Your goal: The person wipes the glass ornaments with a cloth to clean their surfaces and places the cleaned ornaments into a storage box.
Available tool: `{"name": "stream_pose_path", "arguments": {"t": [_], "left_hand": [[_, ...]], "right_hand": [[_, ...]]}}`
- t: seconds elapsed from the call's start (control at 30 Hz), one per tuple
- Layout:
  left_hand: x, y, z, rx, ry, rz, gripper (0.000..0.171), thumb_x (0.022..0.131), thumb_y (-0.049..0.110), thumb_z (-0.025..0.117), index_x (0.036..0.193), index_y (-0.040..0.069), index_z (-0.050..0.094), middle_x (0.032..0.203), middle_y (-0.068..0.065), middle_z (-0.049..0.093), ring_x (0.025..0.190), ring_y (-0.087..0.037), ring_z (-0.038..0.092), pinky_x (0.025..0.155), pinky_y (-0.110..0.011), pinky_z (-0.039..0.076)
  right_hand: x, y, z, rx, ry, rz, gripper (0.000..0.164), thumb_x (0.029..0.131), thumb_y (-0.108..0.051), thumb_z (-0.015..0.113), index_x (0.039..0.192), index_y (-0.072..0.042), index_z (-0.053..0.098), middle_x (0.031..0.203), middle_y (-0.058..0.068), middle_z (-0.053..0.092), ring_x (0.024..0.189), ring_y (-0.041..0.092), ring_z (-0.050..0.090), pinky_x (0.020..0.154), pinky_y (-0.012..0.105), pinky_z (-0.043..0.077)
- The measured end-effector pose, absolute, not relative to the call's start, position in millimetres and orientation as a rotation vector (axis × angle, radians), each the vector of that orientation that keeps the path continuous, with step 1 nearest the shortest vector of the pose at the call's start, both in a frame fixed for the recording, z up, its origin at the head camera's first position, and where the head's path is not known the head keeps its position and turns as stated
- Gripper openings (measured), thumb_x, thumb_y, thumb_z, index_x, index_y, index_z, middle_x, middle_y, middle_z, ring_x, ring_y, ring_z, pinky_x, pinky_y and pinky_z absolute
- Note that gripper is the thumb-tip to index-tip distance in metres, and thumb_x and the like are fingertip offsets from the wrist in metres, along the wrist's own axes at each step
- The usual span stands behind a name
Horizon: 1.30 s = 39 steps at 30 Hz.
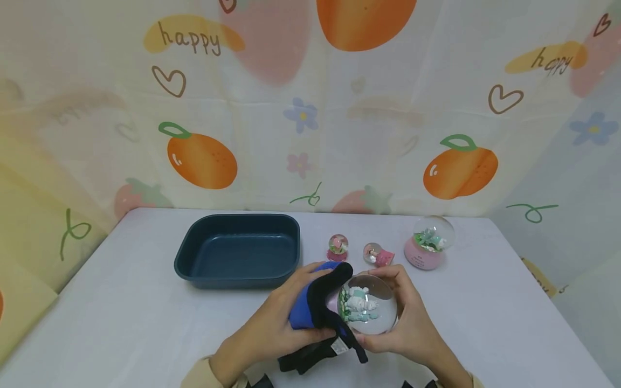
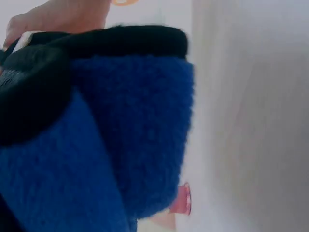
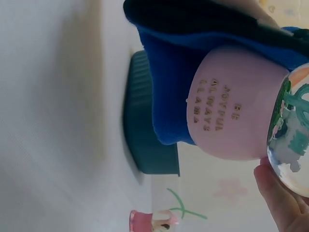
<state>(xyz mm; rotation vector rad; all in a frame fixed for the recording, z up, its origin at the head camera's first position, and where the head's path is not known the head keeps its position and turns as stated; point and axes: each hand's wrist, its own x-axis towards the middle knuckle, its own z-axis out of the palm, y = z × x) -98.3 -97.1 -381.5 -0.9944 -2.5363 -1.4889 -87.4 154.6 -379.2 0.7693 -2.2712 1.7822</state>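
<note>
A snow globe (image 1: pixel 371 307) with a pink base and pale figures inside lies sideways between my hands. My right hand (image 1: pixel 412 318) grips its glass dome, fingertips above and thumb below. Wrapped over the base end is a blue cloth with black trim (image 1: pixel 302 307), gripped by my left hand (image 1: pixel 276 323). In the right wrist view the pink base (image 3: pixel 236 106) shows raised lettering, and the blue cloth (image 3: pixel 169 96) lies behind and around its bottom. The cloth (image 2: pixel 130 121) fills much of the left wrist view, where the globe is hidden.
Behind my left hand stands a dark teal tray (image 1: pixel 237 283). Farther right are a small upright snow globe (image 1: pixel 338 247), another small one lying on its side (image 1: pixel 378 255), and a large upright snow globe (image 1: pixel 427 245). All rest on the white table (image 1: pixel 121 312) before a printed curtain.
</note>
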Motion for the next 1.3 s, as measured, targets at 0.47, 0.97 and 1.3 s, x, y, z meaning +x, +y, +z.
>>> {"name": "stream_pose_path", "arguments": {"t": [0.47, 0.97, 1.3], "left_hand": [[-109.2, -104.6, -392.9, -0.91, -2.307, -1.682, 0.033, 0.088, 0.005, 0.071, 0.12, 0.01, 0.061, 0.106, -0.008, 0.072, 0.091, -0.007, 0.062, 0.081, -0.028, 0.054], [-114.4, -121.2, -393.1, -1.366, -2.41, -2.119, 0.071, 0.09, 0.036, 0.071, 0.148, 0.014, 0.036, 0.138, -0.011, 0.056, 0.119, -0.015, 0.056, 0.106, -0.028, 0.042], [-115.1, -117.9, -396.4, -1.175, -2.437, -2.168, 0.061, 0.095, 0.032, 0.063, 0.148, 0.018, 0.035, 0.143, -0.006, 0.051, 0.122, -0.016, 0.052, 0.106, -0.026, 0.041]], "right_hand": [[-88.5, 157.3, -379.4, 0.995, -2.256, 1.814, 0.086, 0.054, -0.001, 0.093, 0.126, -0.005, 0.045, 0.125, 0.012, 0.063, 0.113, 0.016, 0.061, 0.096, 0.023, 0.049], [-86.2, 157.9, -380.7, 1.079, -2.137, 1.923, 0.086, 0.057, 0.001, 0.088, 0.13, 0.001, 0.043, 0.125, 0.006, 0.062, 0.115, 0.015, 0.058, 0.099, 0.026, 0.048], [-86.3, 152.2, -383.0, 0.879, -2.321, 1.808, 0.09, 0.064, -0.002, 0.086, 0.142, -0.008, 0.042, 0.132, 0.005, 0.056, 0.117, 0.011, 0.054, 0.098, 0.024, 0.047]]}}
